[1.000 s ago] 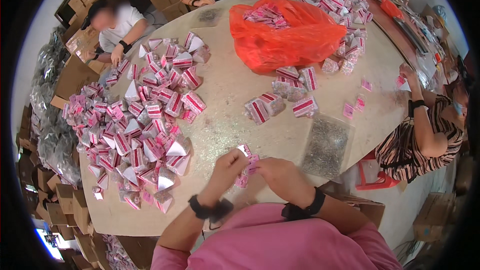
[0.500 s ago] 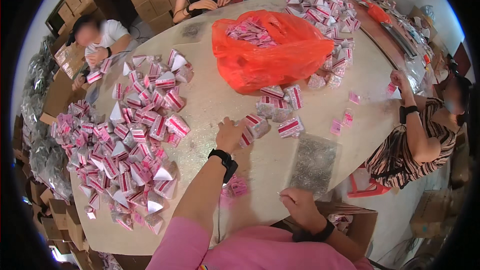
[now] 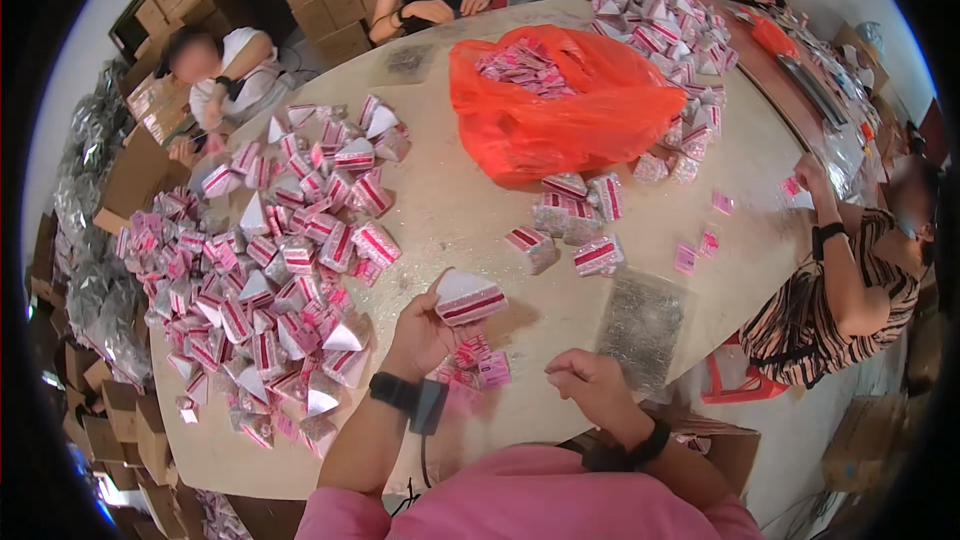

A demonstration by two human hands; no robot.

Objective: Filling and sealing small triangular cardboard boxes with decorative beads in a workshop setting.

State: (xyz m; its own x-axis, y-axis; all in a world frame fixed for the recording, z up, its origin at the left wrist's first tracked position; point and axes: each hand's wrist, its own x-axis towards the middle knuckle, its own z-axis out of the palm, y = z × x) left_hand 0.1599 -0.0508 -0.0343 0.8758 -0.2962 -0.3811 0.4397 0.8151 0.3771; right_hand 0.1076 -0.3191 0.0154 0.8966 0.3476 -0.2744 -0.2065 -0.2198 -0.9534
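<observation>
My left hand (image 3: 413, 338) holds up a white, pink and red wedge (image 3: 468, 298) shaped like a cake slice, above the near middle of the table. Just beneath it lie several small pink cards (image 3: 492, 370). My right hand (image 3: 598, 392) is curled near the table's front edge, thumb and fingers together; whether anything is pinched there is too small to make out. Beyond it lies a flat clear bag of shiny silvery bits (image 3: 643, 328). Several wrapped wedges (image 3: 597, 256) rest farther out. A large heap of the same wedges (image 3: 265, 282) spreads to the left.
A red plastic bag (image 3: 565, 145) full of pink cards stands at the table's far middle, with more wedges (image 3: 660, 25) behind. Co-workers sit around the far edge; one in a striped top (image 3: 815, 310) is at the right. An open carton (image 3: 735, 450) stands by my right arm.
My left hand has drawn back toward me from the group of wedges, lifting one wedge. My right hand has shifted slightly left. The view has turned a little.
</observation>
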